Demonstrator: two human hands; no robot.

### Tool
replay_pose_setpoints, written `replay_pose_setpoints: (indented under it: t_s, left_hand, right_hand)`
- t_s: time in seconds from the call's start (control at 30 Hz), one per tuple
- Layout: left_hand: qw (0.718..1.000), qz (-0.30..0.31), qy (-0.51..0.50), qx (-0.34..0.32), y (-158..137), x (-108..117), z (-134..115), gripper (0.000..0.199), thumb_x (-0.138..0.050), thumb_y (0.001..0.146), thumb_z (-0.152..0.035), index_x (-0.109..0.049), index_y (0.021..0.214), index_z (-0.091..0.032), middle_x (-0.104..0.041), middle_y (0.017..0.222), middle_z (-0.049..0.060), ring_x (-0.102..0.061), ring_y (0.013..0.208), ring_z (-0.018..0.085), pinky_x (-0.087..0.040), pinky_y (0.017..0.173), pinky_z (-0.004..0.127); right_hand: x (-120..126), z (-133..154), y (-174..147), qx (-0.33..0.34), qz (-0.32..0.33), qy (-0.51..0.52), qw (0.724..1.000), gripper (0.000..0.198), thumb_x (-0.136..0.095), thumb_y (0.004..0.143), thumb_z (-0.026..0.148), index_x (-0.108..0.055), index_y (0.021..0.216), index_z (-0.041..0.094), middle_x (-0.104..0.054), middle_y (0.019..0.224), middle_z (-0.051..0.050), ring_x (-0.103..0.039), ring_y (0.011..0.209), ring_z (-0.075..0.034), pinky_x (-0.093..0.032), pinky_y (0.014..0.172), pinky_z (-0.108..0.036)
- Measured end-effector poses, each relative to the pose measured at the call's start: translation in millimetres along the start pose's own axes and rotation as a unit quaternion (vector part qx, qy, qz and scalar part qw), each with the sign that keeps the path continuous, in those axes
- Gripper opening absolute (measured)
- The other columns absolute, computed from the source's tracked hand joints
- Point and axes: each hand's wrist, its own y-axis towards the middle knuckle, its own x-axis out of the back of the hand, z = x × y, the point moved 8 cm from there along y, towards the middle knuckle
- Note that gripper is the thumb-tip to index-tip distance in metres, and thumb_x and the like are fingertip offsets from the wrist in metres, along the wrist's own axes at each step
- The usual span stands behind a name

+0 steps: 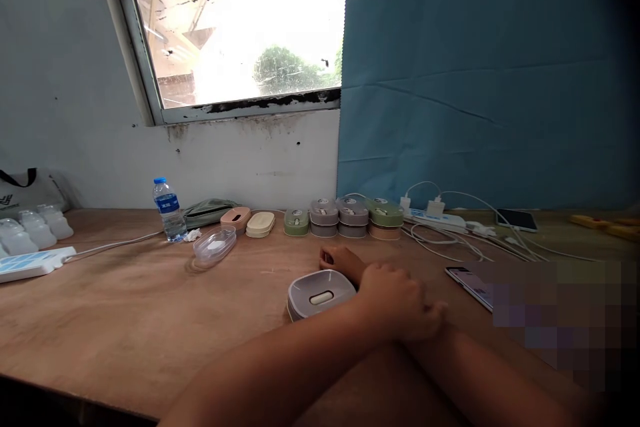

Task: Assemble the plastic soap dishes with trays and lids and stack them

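From where I stand, the person's arms are crossed over the brown surface (240,333). The left hand (400,300) lies across the right forearm (450,347), its fingers bent over it; I can't tell how firmly they press. The right hand (344,263) rests just beyond the grey box (311,285), its fingers loosely curled; whether they pinch anything, I can't make out. That box sits near the left forearm (285,360), which hides its near right corner. Behind stand stacked grey boxes (324,219), near a green box (297,222).
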Motion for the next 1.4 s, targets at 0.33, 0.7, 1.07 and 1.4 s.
replay_pose_setpoints:
  t_s: [0.33, 0.7, 1.07, 1.4]
  left_hand:
    - [0.991, 0.117, 0.051, -0.034, 22.0, -38.1, -9.0, 0.048, -0.033, 0.079, -0.043, -0.063, 0.098, -0.011, -0.060, 0.103, 0.016, -0.050, 0.099, 0.028, -0.036, 0.083, 0.041]
    - [0.996, 0.060, 0.009, -0.069, 6.5, -18.5, -23.0, 0.041, -0.038, 0.079, -0.044, -0.066, 0.079, -0.014, -0.066, 0.082, 0.012, -0.058, 0.083, 0.023, -0.045, 0.069, 0.032]
    - [0.996, -0.023, 0.083, 0.013, -59.2, 16.3, 80.2, 0.059, -0.045, 0.067, -0.062, -0.058, 0.099, -0.015, -0.057, 0.102, 0.012, -0.051, 0.094, 0.028, -0.037, 0.082, 0.040]
    - [0.991, 0.060, -0.107, 0.060, -103.4, -6.8, 142.4, 0.059, -0.062, 0.057, -0.056, -0.052, 0.110, -0.032, -0.044, 0.123, 0.003, -0.049, 0.105, 0.027, -0.039, 0.087, 0.035]
  right_hand:
    - [8.8, 7.3, 1.7, 0.010, -0.011, -0.207, 0.978, 0.011, -0.048, 0.074, 0.017, -0.057, 0.071, 0.015, -0.061, 0.068, -0.005, -0.050, 0.059, -0.013, -0.028, 0.051, -0.023]
    - [5.4, 3.5, 2.3, 0.008, -0.007, -0.247, 0.969, 0.011, -0.049, 0.079, 0.020, -0.057, 0.075, 0.014, -0.060, 0.070, -0.003, -0.049, 0.058, -0.010, -0.033, 0.052, -0.022]
    - [6.3, -12.5, 1.0, -0.044, 0.005, -0.227, 0.973, 0.021, -0.048, 0.085, 0.031, -0.055, 0.096, 0.014, -0.058, 0.094, -0.004, -0.057, 0.080, -0.015, -0.048, 0.071, -0.033]
    - [6.9, -13.0, -6.0, -0.037, -0.025, -0.081, 0.996, 0.012, -0.052, 0.073, 0.027, -0.056, 0.075, 0.016, -0.060, 0.070, -0.004, -0.054, 0.068, -0.017, -0.039, 0.063, -0.028]
